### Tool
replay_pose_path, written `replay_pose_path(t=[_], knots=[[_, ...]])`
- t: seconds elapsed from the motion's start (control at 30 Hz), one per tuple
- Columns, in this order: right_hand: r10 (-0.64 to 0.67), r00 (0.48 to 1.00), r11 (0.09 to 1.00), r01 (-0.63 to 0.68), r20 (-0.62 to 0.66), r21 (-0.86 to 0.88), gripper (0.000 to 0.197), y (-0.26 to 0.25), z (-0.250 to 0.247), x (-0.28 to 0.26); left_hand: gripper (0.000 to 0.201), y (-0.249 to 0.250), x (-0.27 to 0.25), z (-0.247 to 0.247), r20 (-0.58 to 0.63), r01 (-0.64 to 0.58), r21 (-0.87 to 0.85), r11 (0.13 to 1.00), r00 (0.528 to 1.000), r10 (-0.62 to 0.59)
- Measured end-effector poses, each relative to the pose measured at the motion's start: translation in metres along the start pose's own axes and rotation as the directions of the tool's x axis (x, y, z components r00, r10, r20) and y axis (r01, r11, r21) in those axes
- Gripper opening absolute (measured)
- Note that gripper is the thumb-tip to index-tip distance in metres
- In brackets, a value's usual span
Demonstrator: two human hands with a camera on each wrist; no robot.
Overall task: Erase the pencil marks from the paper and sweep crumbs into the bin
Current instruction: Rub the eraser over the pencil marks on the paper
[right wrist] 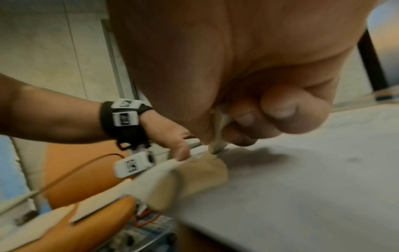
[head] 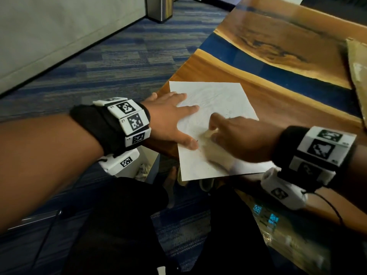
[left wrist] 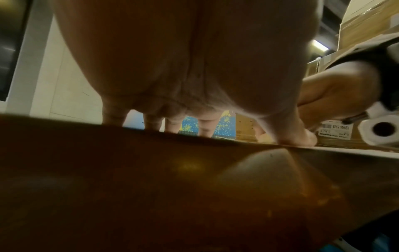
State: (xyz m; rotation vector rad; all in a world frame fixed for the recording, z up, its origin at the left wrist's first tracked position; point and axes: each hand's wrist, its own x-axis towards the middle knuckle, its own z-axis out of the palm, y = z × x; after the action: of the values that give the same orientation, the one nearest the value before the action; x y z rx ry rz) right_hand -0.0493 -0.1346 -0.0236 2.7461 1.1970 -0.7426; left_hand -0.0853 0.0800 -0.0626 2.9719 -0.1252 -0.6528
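The paper (head: 210,124) lies flat at the table (head: 278,108) edge; the left hand (head: 168,120) presses it with straight fingers; the right hand (head: 234,135) pinches what looks like an eraser (right wrist: 218,136); hard rubbing could crumple or rip it.

Left hand (head: 168,118) flat, palm down, fingers (head: 190,108) straight and spread, thumb out toward the right hand. Left forearm stretched from lower left, wrist wrapped in black band with white marker blocks. Right hand (head: 236,137) coming from the right, fingers (right wrist: 280,109) curled under the palm, thumb and fingertips pinching an eraser (right wrist: 218,133). Grip low, tip of eraser down. Right hand blurred in head view. Right wrist also in black band with white blocks. Both hands close together, left thumb just beside the right grip.
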Motion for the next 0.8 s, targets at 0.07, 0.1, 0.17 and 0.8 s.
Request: replay_pose_path(t=[0.07, 0.1, 0.17, 0.8], knots=[[-0.091, 0.995, 0.996, 0.091, 0.043, -0.008, 0.022, -0.008, 0.006, -0.003, 0.127, 0.0, 0.001, -0.001, 0.021, -0.011, 0.009, 1.0, 1.0, 0.011], [-0.078, 0.996, 0.997, 0.078, 0.032, -0.021, 0.021, -0.005, 0.003, 0.0, 0.128, 0.0, 0.002, -0.002, 0.026, -0.012, 0.008, 1.0, 1.0, 0.012], [0.038, 0.999, 0.998, -0.04, -0.03, -0.05, 0.022, 0.011, -0.007, 0.011, 0.128, -0.001, 0.002, -0.003, 0.027, -0.016, 0.009, 1.0, 1.0, 0.015], [-0.045, 0.999, 0.986, 0.043, -0.006, -0.164, 0.023, 0.022, -0.009, 0.018, 0.126, 0.001, 0.0, -0.006, 0.047, -0.048, 0.059, 0.997, 0.998, 0.045]])
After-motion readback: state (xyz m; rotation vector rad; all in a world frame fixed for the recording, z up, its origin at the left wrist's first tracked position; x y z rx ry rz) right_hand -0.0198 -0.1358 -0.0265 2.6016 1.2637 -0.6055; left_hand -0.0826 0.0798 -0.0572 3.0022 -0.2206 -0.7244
